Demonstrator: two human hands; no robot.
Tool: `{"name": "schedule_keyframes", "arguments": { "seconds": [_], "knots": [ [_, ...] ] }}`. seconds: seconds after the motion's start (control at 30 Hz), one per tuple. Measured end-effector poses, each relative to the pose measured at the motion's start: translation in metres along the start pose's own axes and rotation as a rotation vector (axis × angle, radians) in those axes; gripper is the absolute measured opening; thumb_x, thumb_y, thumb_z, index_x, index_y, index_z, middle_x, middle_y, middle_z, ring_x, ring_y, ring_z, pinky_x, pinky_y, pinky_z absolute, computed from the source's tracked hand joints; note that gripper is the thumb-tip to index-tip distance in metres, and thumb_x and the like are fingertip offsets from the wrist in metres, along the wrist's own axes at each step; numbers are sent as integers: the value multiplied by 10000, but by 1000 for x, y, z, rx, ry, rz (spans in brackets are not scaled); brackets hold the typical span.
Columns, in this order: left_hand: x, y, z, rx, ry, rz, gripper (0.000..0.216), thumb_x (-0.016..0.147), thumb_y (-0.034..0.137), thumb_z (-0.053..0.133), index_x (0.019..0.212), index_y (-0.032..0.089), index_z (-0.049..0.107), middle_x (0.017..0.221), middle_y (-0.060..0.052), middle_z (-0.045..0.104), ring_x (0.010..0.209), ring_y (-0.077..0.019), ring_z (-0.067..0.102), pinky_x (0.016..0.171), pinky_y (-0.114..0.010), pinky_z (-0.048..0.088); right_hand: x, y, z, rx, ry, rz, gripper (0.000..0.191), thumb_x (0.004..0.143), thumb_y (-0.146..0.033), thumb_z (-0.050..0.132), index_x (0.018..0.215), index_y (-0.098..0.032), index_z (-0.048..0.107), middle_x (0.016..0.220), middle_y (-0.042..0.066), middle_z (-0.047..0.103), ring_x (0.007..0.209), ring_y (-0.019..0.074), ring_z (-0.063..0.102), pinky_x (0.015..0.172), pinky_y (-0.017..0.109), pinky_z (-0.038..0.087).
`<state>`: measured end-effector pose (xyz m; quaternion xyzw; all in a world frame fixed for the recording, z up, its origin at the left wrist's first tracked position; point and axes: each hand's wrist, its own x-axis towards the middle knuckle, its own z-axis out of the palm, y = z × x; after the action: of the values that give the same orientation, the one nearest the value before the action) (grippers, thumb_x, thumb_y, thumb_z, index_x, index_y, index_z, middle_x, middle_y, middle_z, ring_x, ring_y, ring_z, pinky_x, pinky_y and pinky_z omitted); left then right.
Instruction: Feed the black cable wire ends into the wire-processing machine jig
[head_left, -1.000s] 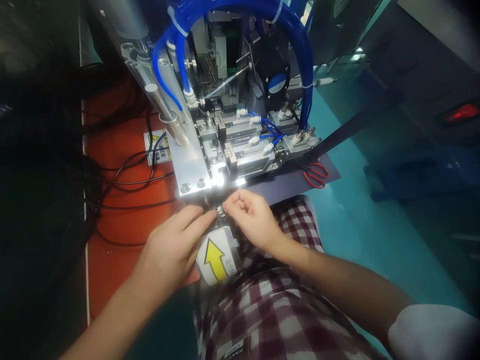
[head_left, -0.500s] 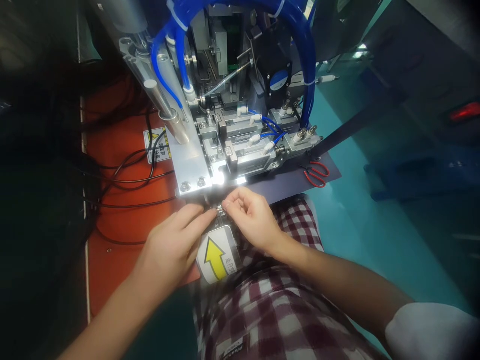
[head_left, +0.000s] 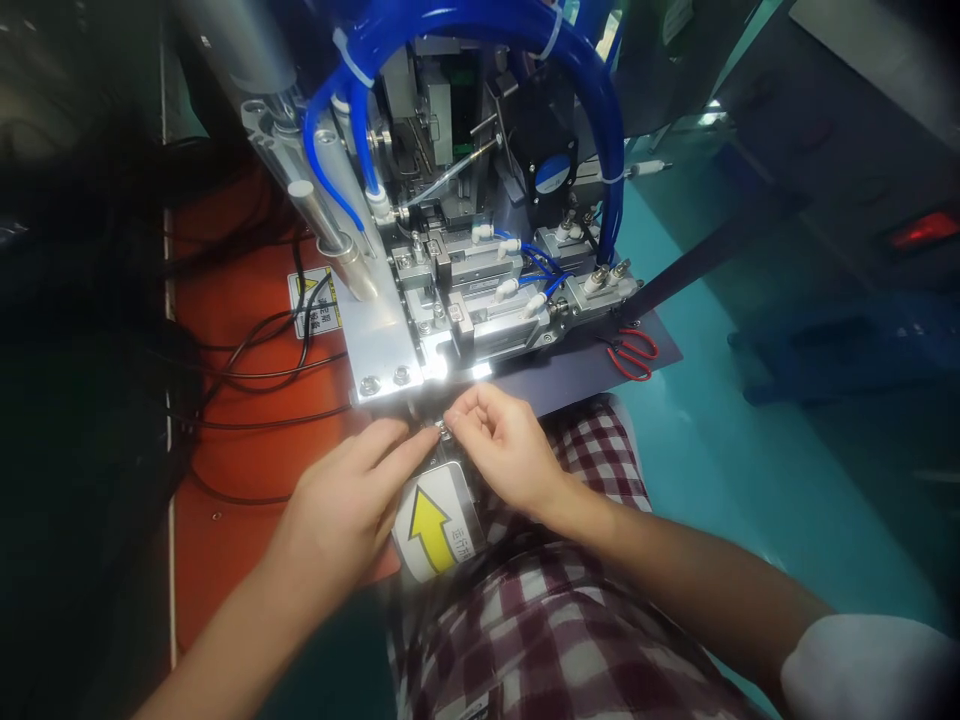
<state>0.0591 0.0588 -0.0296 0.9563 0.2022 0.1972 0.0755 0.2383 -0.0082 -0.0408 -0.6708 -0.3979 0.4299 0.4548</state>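
Observation:
My left hand [head_left: 341,505] and my right hand [head_left: 504,445] meet at a small metal part [head_left: 441,430] just below the front edge of a metal machine plate [head_left: 382,345]. Both hands pinch with fingertips drawn together at that part. What exactly sits between the fingers is too small to make out. A white label with a yellow arrow [head_left: 437,520] lies directly under the hands. The machine [head_left: 480,270] above carries silver blocks, white fittings and blue air hoses [head_left: 480,25].
Red-handled scissors [head_left: 634,350] lie on a dark mat to the right of the machine. Black cables [head_left: 255,365] run over the orange surface at left, near a warning sticker [head_left: 313,300]. My checked trousers [head_left: 540,620] fill the bottom. A teal floor lies at right.
The hands have barely moved; the view shifted slightly downward, and both pinches stay at the same small part.

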Motion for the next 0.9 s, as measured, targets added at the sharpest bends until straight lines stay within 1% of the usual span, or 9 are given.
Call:
{"name": "schedule_keyframes", "arguments": {
  "seconds": [0.13, 0.23, 0.3, 0.37, 0.43, 0.5, 0.6, 0.77, 0.9],
  "knots": [
    [1, 3, -1, 36, -54, -9, 343, 955, 109, 384, 1180, 118, 643, 935, -84, 650, 717, -177, 648, 544, -265, 493, 2, 3, 1, 129, -41, 153, 200, 842, -353, 601, 733, -192, 556, 546, -71, 476, 492, 92, 405, 478, 237, 319],
    [2, 5, -4, 72, -92, -29, 377, 947, 113, 356, 1188, 116, 645, 955, -94, 647, 724, -193, 651, 506, -271, 478, 5, 1, 0, 118, -21, 151, 177, 829, -322, 615, 724, -190, 559, 549, -69, 482, 500, 89, 413, 488, 232, 318],
    [2, 5, -4, 97, -94, -42, 384, 948, 124, 349, 1182, 125, 654, 942, -91, 637, 705, -192, 642, 489, -269, 470, 8, 0, -3, 157, -92, 212, 193, 837, -296, 605, 691, -184, 548, 527, -70, 476, 476, 80, 393, 482, 229, 303],
    [1, 4, -4, 96, -74, -47, 373, 954, 139, 363, 1173, 139, 664, 919, -82, 617, 684, -177, 629, 498, -256, 475, 12, 0, -6, 251, -215, 314, 220, 863, -282, 571, 673, -177, 533, 508, -68, 479, 435, 69, 360, 467, 228, 287],
    [0, 1, -2, 60, -47, -55, 351, 964, 154, 380, 1164, 153, 669, 897, -69, 597, 685, -156, 622, 535, -237, 490, 13, 2, -9, 295, -269, 341, 231, 914, -302, 505, 727, -173, 544, 526, -58, 515, 414, 69, 359, 465, 232, 295],
    [-1, -1, -1, 0, -21, -69, 317, 971, 148, 396, 1139, 160, 665, 901, -58, 601, 722, -142, 631, 590, -216, 504, 11, 5, -9, 227, -229, 260, 267, 965, -361, 433, 808, -179, 550, 572, -47, 559, 431, 82, 404, 491, 240, 334],
    [0, -1, -2, -66, -1, -78, 257, 966, 116, 422, 1086, 145, 647, 941, -60, 632, 797, -136, 649, 663, -196, 512, 5, 8, -7, 42, -191, 90, 319, 987, -424, 406, 775, -206, 502, 607, -47, 559, 515, 104, 471, 560, 255, 372],
    [-1, 4, -6, 43, -17, -59, 296, 955, 94, 400, 1090, 119, 662, 958, -92, 630, 811, -179, 650, 627, -247, 511, 1, 8, -1, -110, -93, -82, 204, 959, -313, 463, 777, -220, 467, 585, -69, 454, 551, 115, 417, 562, 264, 309],
    [-3, 2, -5, 48, -37, -87, 316, 937, 92, 417, 1113, 128, 677, 963, -94, 617, 825, -194, 647, 634, -267, 515, 1, 7, -1, -111, -109, -134, 208, 964, -273, 431, 762, -223, 433, 601, -58, 489, 568, 123, 458, 590, 268, 326]
  ]
}}
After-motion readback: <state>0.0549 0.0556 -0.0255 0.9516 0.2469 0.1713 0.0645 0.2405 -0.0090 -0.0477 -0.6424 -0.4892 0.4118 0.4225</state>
